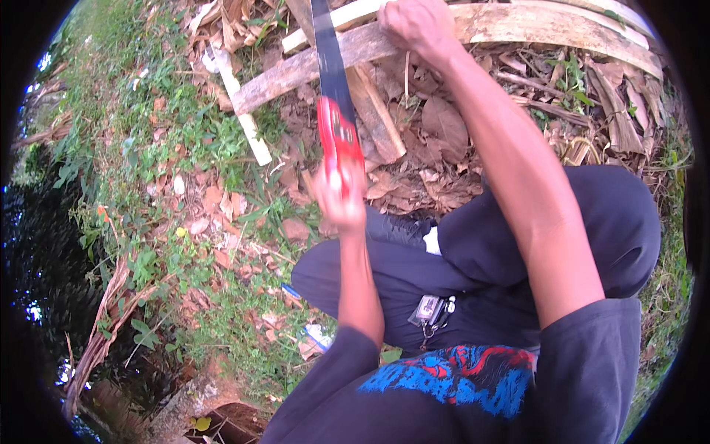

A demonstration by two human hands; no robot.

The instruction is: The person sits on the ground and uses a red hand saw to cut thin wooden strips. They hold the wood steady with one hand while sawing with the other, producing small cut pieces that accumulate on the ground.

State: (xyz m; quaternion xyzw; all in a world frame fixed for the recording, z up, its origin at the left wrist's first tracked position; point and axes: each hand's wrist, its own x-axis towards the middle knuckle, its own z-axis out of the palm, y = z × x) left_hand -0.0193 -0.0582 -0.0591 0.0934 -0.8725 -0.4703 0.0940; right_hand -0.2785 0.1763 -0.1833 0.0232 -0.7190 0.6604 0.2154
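My left hand (pixel 339 192), a little blurred, is closed around the red handle of a hand saw (pixel 340 122). The dark blade points away from me and crosses a long, rough wooden plank (pixel 296 72) near its left end. To the right of the blade, my right hand (pixel 421 29) is closed on the same plank; some of its fingers are hidden. Under the plank a shorter piece of wood (pixel 376 115) slants across the leaves. A paler strip of wood (pixel 344 21) lies just beyond the plank, by my right hand.
A thin pale stick (pixel 245 111) lies left of the saw. Dry leaves (pixel 444 126) and grass (pixel 177 111) cover the ground. My crossed legs (pixel 473 251) are close below the plank, with keys (pixel 435 311) at my lap. A dark area (pixel 44 244) borders the grass at far left.
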